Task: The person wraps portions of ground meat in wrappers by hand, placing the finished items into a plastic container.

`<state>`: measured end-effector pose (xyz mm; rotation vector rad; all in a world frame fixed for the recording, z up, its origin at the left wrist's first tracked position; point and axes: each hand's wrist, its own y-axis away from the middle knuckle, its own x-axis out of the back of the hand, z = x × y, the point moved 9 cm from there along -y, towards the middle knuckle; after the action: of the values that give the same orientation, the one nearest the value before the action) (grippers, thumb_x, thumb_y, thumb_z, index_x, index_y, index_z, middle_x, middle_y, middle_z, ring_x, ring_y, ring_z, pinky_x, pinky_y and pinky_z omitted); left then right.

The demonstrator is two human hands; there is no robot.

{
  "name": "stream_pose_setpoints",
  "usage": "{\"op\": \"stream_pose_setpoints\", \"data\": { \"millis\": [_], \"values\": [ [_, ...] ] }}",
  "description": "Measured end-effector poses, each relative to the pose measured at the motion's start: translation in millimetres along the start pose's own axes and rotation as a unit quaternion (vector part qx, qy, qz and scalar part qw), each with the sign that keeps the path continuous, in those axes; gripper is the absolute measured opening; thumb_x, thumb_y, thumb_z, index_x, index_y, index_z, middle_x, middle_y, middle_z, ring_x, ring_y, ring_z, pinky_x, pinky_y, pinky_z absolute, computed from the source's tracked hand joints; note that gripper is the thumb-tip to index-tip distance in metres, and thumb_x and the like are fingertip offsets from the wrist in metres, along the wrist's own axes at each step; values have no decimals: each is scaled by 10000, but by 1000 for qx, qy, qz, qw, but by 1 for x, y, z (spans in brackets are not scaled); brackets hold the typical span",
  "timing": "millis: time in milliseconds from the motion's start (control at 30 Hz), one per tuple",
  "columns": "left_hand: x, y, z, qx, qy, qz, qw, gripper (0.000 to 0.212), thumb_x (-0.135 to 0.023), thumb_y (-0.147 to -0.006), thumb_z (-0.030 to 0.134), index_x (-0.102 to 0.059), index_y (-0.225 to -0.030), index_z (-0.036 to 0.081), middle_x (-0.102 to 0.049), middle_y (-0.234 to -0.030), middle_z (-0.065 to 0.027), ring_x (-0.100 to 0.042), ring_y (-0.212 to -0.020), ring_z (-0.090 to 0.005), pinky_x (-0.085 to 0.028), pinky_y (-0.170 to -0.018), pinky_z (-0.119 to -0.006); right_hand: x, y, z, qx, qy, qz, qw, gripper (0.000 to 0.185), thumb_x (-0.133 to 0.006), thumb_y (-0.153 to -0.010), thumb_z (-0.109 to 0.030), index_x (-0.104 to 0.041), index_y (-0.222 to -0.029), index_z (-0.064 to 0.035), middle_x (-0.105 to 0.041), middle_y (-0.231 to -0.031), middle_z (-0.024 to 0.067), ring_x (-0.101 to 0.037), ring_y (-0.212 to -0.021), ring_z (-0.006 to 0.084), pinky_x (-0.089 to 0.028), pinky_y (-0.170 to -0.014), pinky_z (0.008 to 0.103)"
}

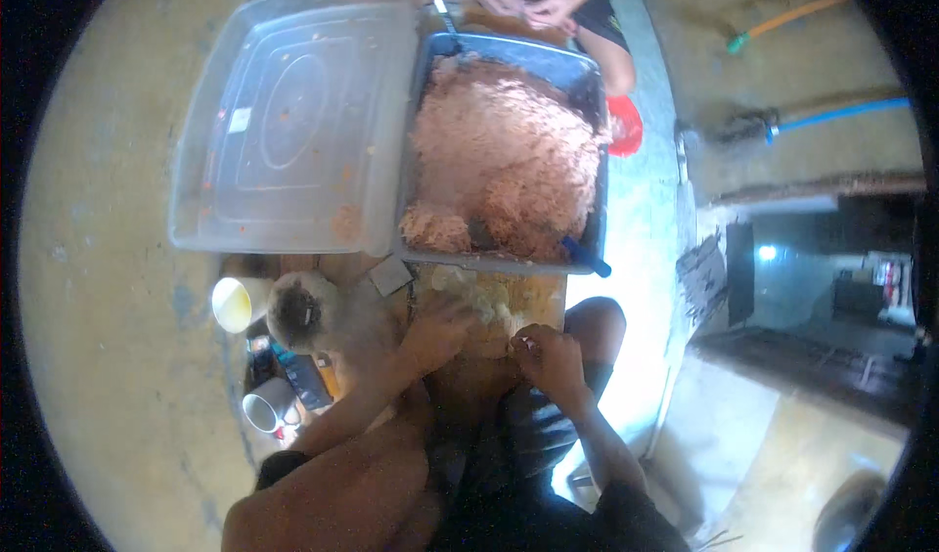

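My left hand, blurred, reaches over a wooden board. Thin pale rounds that look like dough wrappers lie on the board beside its fingers. My right hand is at the board's right side, with its fingers curled together around a small pale piece, mostly hidden by them. Just beyond both hands stands a dark plastic tub heaped with a pinkish minced filling. A blue handle sticks out over the tub's near right corner.
Left of the tub lies a large translucent plastic lid or bin. Nearer stand a cup with yellowish contents, a round container and a white mug. A co-worker's hands are beyond the tub, near a red bag or container.
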<state>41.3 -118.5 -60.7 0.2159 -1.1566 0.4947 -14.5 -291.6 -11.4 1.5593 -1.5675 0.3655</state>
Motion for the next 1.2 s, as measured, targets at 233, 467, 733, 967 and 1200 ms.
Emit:
{"op": "stream_pose_setpoints", "data": {
  "millis": [233, 467, 733, 967, 1200],
  "values": [
    [80, 12, -34, 312, 578, 146, 740, 124, -700, -1005, 141, -700, -1100, 61, -711, -1026, -37, -680, -999, -158, -527, -855, -316, 45, -2, -40, 6, -212, 34, 977, 207, -758, -918, -132, -766, -1099, -33, -789, -1021, 152, -786, -865, 280, -624, -747, 395],
    [106, 3, -20, 370, 631, 165, 662, 304, -724, -1010, 167, -655, -1257, 4, -697, -1087, -69, -692, -1081, -195, -587, -940, -360, 26, -12, -72, 44, -356, 5, 933, 195, -779, -909, -75, -779, -1089, 1, -795, -1028, 141, -767, -919, 207, -613, -786, 355],
    [53, 26, -31, 380, 769, 103, 504, 337, -743, -975, 87, -688, -1285, -33, -734, -1177, -116, -704, -1008, -180, -571, -847, -296, 38, -24, -76, 29, -366, 5, 930, 210, -795, -926, -117, -769, -1093, 7, -793, -971, 115, -750, -846, 166, -608, -759, 346],
    [76, 22, -36, 397, 728, 86, 553, 235, -774, -965, 108, -753, -1156, -27, -746, -1091, -65, -695, -945, -139, -571, -828, -294, 31, -25, -62, -38, -388, -21, 921, 215, -771, -973, -138, -699, -1115, 6, -757, -926, 87, -712, -750, 121, -584, -629, 285],
    [132, 4, -31, 311, 507, 151, 789, 159, -818, -910, 59, -751, -1016, -39, -739, -1036, -92, -692, -962, -140, -576, -819, -282, 44, -19, -79, 56, -381, 69, 920, 220, -735, -962, -33, -651, -1164, -13, -727, -1023, 81, -727, -837, 137, -606, -696, 279]
  ]
}}
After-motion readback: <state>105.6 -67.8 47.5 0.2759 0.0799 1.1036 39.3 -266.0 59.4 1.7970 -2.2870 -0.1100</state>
